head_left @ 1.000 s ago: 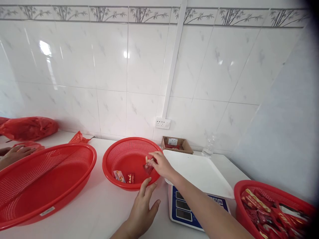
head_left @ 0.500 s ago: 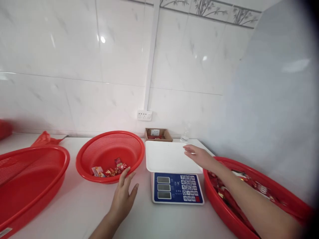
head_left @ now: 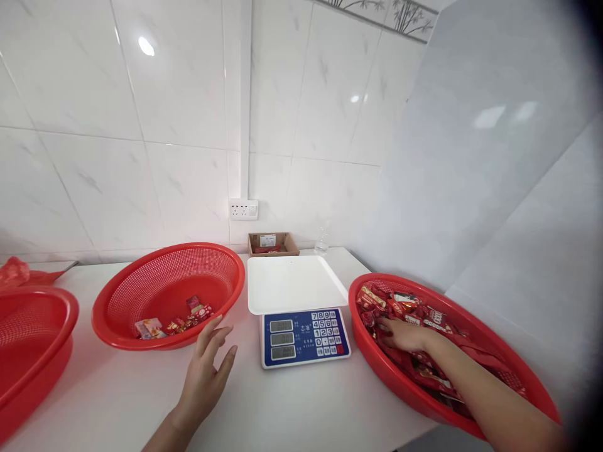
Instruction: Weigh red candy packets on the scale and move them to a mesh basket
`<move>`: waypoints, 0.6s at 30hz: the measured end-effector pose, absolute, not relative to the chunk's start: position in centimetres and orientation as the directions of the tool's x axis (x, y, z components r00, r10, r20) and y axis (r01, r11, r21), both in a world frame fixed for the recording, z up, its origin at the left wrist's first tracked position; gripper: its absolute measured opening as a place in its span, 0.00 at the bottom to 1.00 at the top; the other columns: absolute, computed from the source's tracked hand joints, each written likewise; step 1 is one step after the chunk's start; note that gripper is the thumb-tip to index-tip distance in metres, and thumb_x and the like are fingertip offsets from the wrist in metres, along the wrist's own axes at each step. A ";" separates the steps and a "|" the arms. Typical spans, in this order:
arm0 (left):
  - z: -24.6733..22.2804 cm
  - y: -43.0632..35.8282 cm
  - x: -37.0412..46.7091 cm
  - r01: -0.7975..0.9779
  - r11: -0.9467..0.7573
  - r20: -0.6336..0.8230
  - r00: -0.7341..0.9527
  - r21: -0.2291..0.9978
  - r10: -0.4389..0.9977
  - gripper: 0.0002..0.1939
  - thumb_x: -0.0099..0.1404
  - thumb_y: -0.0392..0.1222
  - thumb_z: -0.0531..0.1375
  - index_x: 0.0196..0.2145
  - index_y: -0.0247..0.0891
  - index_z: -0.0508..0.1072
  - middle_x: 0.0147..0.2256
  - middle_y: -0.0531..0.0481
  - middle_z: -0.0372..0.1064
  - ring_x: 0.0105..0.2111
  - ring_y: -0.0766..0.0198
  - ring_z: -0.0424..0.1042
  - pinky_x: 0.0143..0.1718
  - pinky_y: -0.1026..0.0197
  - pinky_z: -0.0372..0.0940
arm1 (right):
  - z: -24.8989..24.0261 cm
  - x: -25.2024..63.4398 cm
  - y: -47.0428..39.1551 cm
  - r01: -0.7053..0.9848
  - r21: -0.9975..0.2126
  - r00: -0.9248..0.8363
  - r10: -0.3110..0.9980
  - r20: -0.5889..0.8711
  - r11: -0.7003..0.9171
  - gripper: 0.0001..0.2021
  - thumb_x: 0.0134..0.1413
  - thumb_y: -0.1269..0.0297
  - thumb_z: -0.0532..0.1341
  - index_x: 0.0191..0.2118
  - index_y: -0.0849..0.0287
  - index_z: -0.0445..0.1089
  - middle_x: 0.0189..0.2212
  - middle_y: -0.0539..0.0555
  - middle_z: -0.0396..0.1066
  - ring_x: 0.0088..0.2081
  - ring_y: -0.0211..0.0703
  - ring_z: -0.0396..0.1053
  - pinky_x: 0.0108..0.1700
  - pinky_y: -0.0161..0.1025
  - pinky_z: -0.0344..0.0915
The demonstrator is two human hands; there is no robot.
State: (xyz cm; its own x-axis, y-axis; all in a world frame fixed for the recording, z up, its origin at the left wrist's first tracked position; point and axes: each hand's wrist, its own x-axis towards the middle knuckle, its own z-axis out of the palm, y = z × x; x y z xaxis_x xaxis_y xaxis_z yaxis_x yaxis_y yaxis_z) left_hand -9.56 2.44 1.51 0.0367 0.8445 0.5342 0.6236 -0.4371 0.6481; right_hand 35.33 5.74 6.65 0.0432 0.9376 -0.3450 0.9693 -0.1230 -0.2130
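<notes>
My left hand [head_left: 205,370] hovers over the white table with its fingers apart and nothing in it, close to the near rim of the middle red basket [head_left: 113,326]. A few wrapped sweets [head_left: 191,317] lie in that basket. My right hand [head_left: 402,334] reaches down into the right red basket [head_left: 377,370], among many red wrapped packets [head_left: 438,317]; its fingertips are partly hidden there, so a hold on any packet cannot be made out. Between the baskets stands a scale [head_left: 306,339] with a bare white pan [head_left: 294,282].
Another red basket [head_left: 35,370] stands at the left edge, a red plastic bag [head_left: 16,273] behind it. A small cardboard box [head_left: 273,245] and a clear bottle [head_left: 322,242] are behind the scale, near the tiled wall.
My right hand has moved from above the scale pan down into the right basket. The view has turned to the right. My left hand stays open near the middle basket.
</notes>
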 end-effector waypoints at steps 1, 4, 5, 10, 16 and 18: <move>1.5 2.4 -9.5 0.616 -0.442 0.528 0.050 0.652 0.848 0.16 0.64 0.48 0.53 0.48 0.42 0.66 0.54 0.40 0.54 0.42 0.54 0.69 0.20 0.66 0.68 | 6.7 35.2 5.8 0.971 -0.203 0.044 0.935 -0.353 -0.123 0.24 0.37 0.66 0.60 0.47 0.61 0.68 0.45 0.62 0.71 0.43 0.55 0.70 0.44 0.44 0.64; 1.4 2.2 -9.3 0.605 -0.446 0.512 0.073 0.660 0.856 0.16 0.64 0.48 0.53 0.48 0.42 0.67 0.54 0.40 0.56 0.41 0.54 0.70 0.18 0.67 0.68 | 7.1 35.1 6.0 0.977 -0.180 0.037 0.928 -0.372 -0.111 0.23 0.35 0.70 0.60 0.44 0.59 0.69 0.40 0.60 0.74 0.39 0.53 0.71 0.39 0.43 0.65; 1.4 2.2 -9.3 0.603 -0.446 0.510 0.074 0.661 0.857 0.16 0.64 0.48 0.53 0.48 0.42 0.67 0.54 0.40 0.56 0.41 0.54 0.70 0.18 0.67 0.68 | 7.2 35.1 6.0 0.979 -0.172 0.038 0.928 -0.370 -0.109 0.21 0.35 0.71 0.60 0.42 0.59 0.70 0.39 0.60 0.74 0.38 0.53 0.71 0.39 0.42 0.64; 1.1 2.3 -9.3 0.596 -0.435 0.501 0.063 0.675 0.863 0.16 0.63 0.48 0.53 0.47 0.43 0.67 0.53 0.41 0.57 0.38 0.56 0.71 0.19 0.66 0.69 | 7.2 35.0 6.6 0.983 -0.113 0.100 0.939 -0.329 -0.144 0.14 0.41 0.64 0.59 0.38 0.62 0.71 0.40 0.65 0.73 0.41 0.59 0.70 0.42 0.48 0.62; 1.0 2.5 -9.3 0.602 -0.443 0.510 0.068 0.664 0.857 0.15 0.64 0.48 0.53 0.47 0.43 0.68 0.52 0.41 0.59 0.38 0.57 0.72 0.20 0.66 0.69 | 6.4 34.7 7.1 0.971 -0.153 0.119 0.928 -0.352 -0.182 0.12 0.34 0.62 0.64 0.31 0.60 0.71 0.34 0.60 0.75 0.37 0.56 0.71 0.40 0.47 0.63; 1.1 2.5 -9.3 0.601 -0.441 0.505 0.070 0.667 0.860 0.15 0.64 0.49 0.53 0.46 0.43 0.69 0.51 0.42 0.60 0.38 0.57 0.72 0.20 0.66 0.69 | 6.6 34.9 6.9 0.962 -0.210 0.088 0.925 -0.370 -0.175 0.13 0.32 0.61 0.65 0.31 0.58 0.71 0.33 0.57 0.75 0.36 0.53 0.71 0.38 0.43 0.64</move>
